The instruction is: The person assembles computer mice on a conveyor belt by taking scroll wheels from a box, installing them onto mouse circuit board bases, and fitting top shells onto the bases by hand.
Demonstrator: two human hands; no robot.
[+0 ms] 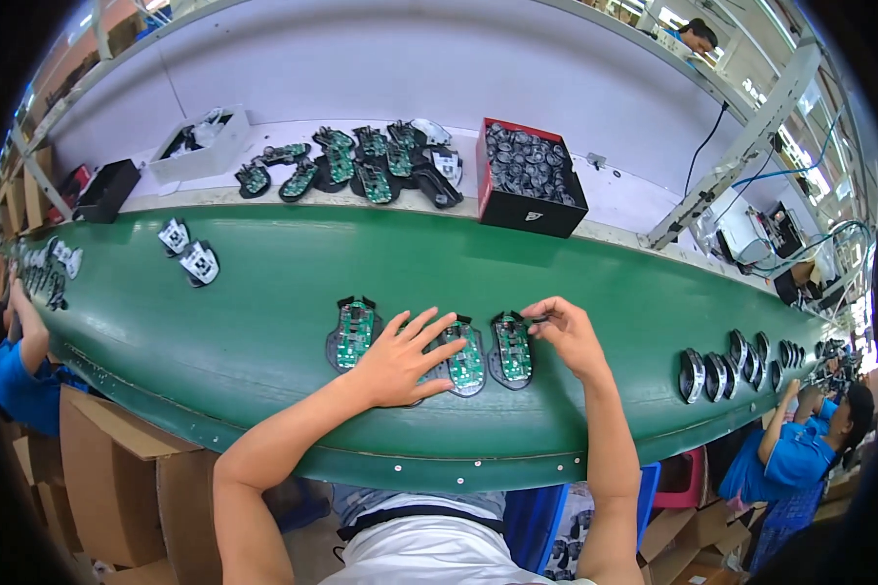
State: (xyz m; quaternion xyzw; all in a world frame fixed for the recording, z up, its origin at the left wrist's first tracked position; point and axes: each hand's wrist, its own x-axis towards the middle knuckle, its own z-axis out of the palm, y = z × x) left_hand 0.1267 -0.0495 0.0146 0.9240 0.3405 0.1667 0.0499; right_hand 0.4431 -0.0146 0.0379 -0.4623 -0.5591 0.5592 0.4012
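Several computer mouse bases with green circuit boards lie in a row before me on the green conveyor belt (263,331). My left hand (405,359) spreads its fingers flat over the middle of the row and covers part of it. The leftmost mouse base (356,331) shows beside that hand, and another mouse base (466,361) sticks out past its fingertips. At the upper right edge of the rightmost mouse base (512,351), my right hand (568,336) pinches a small dark part (537,319), too small to name.
Behind the belt, a shelf carries a box (532,210) of small round black parts, a heap of circuit boards (371,161) and a white bin (200,146). Mouse shells stand on the belt at right (722,375) and left (200,263). Co-workers in blue sit at both ends.
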